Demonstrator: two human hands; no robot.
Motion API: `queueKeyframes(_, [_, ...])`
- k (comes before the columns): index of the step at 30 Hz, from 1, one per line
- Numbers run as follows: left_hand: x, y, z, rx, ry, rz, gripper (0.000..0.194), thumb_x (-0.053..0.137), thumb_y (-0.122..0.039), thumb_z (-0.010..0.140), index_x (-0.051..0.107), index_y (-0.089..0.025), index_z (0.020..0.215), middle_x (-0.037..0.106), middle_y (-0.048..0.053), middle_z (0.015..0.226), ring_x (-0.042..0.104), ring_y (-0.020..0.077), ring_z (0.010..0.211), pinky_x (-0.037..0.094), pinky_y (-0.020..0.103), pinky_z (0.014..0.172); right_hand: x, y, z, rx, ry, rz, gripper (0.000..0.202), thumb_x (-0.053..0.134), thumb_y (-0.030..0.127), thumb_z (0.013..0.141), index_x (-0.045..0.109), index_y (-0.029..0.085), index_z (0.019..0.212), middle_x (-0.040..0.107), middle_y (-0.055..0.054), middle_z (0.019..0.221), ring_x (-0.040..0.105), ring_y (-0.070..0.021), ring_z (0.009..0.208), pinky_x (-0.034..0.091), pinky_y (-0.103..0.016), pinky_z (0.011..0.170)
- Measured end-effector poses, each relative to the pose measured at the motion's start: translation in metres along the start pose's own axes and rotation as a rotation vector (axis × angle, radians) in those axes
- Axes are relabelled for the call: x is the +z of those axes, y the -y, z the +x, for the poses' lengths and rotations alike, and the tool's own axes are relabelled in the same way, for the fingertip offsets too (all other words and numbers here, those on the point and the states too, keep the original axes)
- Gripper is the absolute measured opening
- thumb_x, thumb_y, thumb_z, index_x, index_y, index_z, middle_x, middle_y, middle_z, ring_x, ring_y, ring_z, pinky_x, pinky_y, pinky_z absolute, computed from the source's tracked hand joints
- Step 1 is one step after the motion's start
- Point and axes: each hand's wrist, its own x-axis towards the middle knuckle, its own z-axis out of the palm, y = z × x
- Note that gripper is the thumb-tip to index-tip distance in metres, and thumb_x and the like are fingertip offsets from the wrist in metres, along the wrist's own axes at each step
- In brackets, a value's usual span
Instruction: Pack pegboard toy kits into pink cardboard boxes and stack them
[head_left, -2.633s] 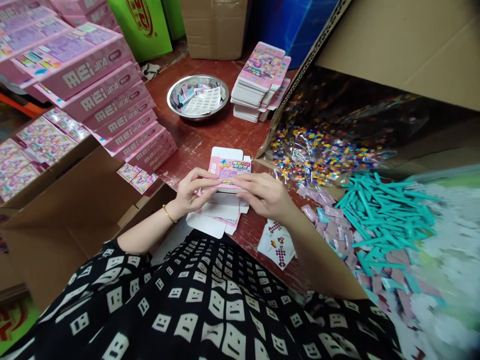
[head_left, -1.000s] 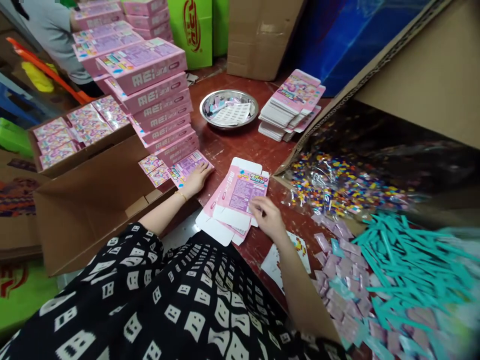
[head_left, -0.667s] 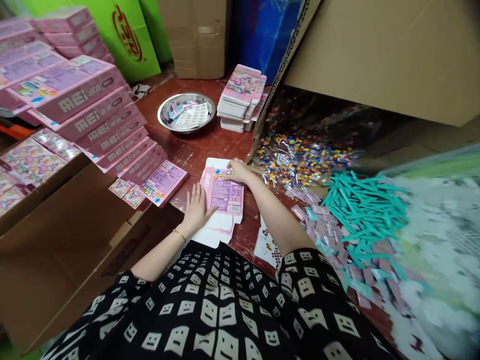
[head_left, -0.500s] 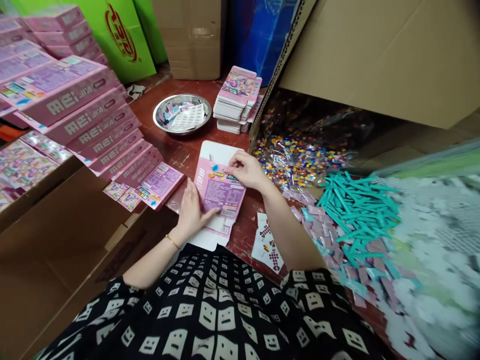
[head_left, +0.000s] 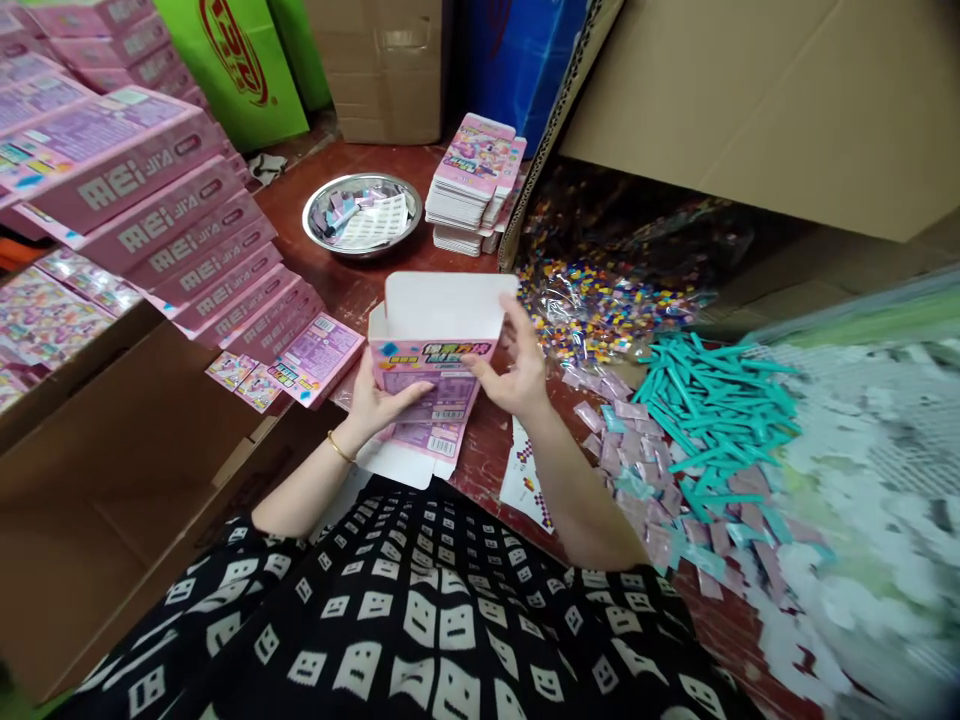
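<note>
A pink and purple printed carton (head_left: 439, 356) is tilted up between my hands, its white inner flap (head_left: 442, 305) raised at the far end. My left hand (head_left: 377, 402) grips the carton's left edge, thumb across the printed face and the other fingers largely hidden behind. My right hand (head_left: 517, 368) holds the right side, with its thumb on the front edge and fingertips at the flap's corner. Beneath it on the red table lies another flat pink carton (head_left: 431, 437), a white flap showing near my lap. A printed paper sheet (head_left: 525, 490) lies by my right forearm.
Stacked pink boxes (head_left: 187, 240) rise on the left above an open cardboard box (head_left: 112, 480). A metal bowl (head_left: 315, 236) and a pile of flat cartons (head_left: 465, 200) stand behind. Teal sticks (head_left: 720, 410), small packets (head_left: 630, 450) and bagged coloured pieces (head_left: 592, 305) lie right.
The carton has been lifted off the one below and tipped up, and its end flap now stands open. My right hand has moved from its top face to its right edge.
</note>
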Motion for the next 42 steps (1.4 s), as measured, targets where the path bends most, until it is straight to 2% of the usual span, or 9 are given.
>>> queueKeyframes(4, [0.000,0.005,0.017,0.338,-0.185,0.138,0.080,0.086,-0.055,0.067,0.050,-0.027,0.132,0.058,0.008,0.130,0.058,0.0269,0.125,0.046,0.045,0.109,0.007,-0.002,-0.007,-0.150,-0.005,0.033,0.061,0.066,0.038,0.091,0.043,0.031,0.147,0.063,-0.009,0.132,0.066,-0.0266,0.113,0.058,-0.048,0.097])
queueKeyframes(7, [0.003,0.009,0.034,0.430,-0.159,0.122,0.040,0.075,-0.056,0.080,0.059,-0.022,0.094,0.061,0.002,0.098,0.065,0.0200,0.099,0.054,0.038,0.090,0.007,-0.006,0.001,-0.185,0.013,0.008,0.036,0.072,0.038,0.086,0.064,0.028,0.120,0.068,-0.008,0.113,0.069,-0.0250,0.101,0.061,-0.047,0.088])
queueKeyframes(10, [0.003,0.012,0.044,0.471,-0.148,0.136,0.045,0.065,-0.057,0.087,0.046,-0.020,0.071,0.059,0.002,0.088,0.065,0.0177,0.086,0.055,0.036,0.079,0.010,-0.006,0.005,-0.225,0.035,0.001,0.020,0.073,0.038,0.086,0.067,0.025,0.099,0.065,-0.010,0.123,0.067,-0.0276,0.111,0.059,-0.052,0.093])
queueKeyframes(14, [-0.002,0.006,0.034,0.618,-0.171,0.112,0.035,0.073,-0.048,0.085,0.048,-0.026,0.097,0.066,0.003,0.109,0.069,0.0206,0.100,0.058,0.041,0.083,0.019,0.006,-0.008,-0.381,-0.077,0.018,0.044,0.076,0.027,0.084,0.056,0.032,0.122,0.062,-0.007,0.135,0.062,-0.0279,0.125,0.057,-0.055,0.099])
queueKeyframes(17, [-0.008,-0.002,0.022,0.715,-0.193,0.000,0.057,0.075,-0.044,0.084,0.037,-0.040,0.125,0.068,-0.003,0.099,0.070,0.0169,0.085,0.060,0.038,0.077,0.020,0.010,-0.020,-0.446,-0.129,0.102,0.070,0.075,0.021,0.085,0.038,0.040,0.141,0.067,-0.003,0.127,0.067,-0.0245,0.117,0.061,-0.051,0.092])
queueKeyframes(23, [-0.027,-0.014,0.033,0.687,0.075,0.128,0.026,0.073,-0.043,0.086,0.068,-0.032,0.109,0.068,0.002,0.102,0.069,0.0191,0.096,0.059,0.038,0.083,0.001,0.007,-0.005,-0.400,0.146,0.052,0.047,0.073,0.036,0.087,0.060,0.031,0.132,0.068,-0.008,0.128,0.066,-0.0254,0.118,0.059,-0.048,0.095])
queueKeyframes(27, [-0.036,-0.016,0.033,0.644,0.260,0.118,0.023,0.071,-0.036,0.089,0.069,-0.025,0.110,0.072,0.007,0.112,0.071,0.0192,0.100,0.059,0.035,0.082,-0.004,0.021,0.001,-0.378,0.279,0.040,0.037,0.066,0.040,0.093,0.065,0.023,0.126,0.070,-0.010,0.126,0.068,-0.0217,0.113,0.061,-0.042,0.093])
queueKeyframes(33, [-0.031,-0.003,0.018,0.618,0.095,0.092,0.025,0.066,-0.033,0.093,0.068,-0.025,0.116,0.078,0.006,0.104,0.074,0.0181,0.093,0.059,0.033,0.078,0.004,0.027,-0.002,-0.373,0.338,-0.076,0.030,0.054,0.032,0.100,0.068,0.020,0.124,0.074,-0.008,0.117,0.071,-0.0182,0.104,0.062,-0.035,0.088])
queueKeyframes(42, [-0.025,0.013,0.015,0.599,0.033,0.123,0.020,0.062,-0.044,0.093,0.064,-0.025,0.091,0.074,0.006,0.106,0.072,0.0197,0.093,0.057,0.036,0.075,-0.001,0.019,0.007,-0.278,0.465,0.022,0.034,0.055,0.035,0.099,0.065,0.031,0.131,0.069,-0.004,0.129,0.067,-0.0183,0.115,0.059,-0.038,0.096])
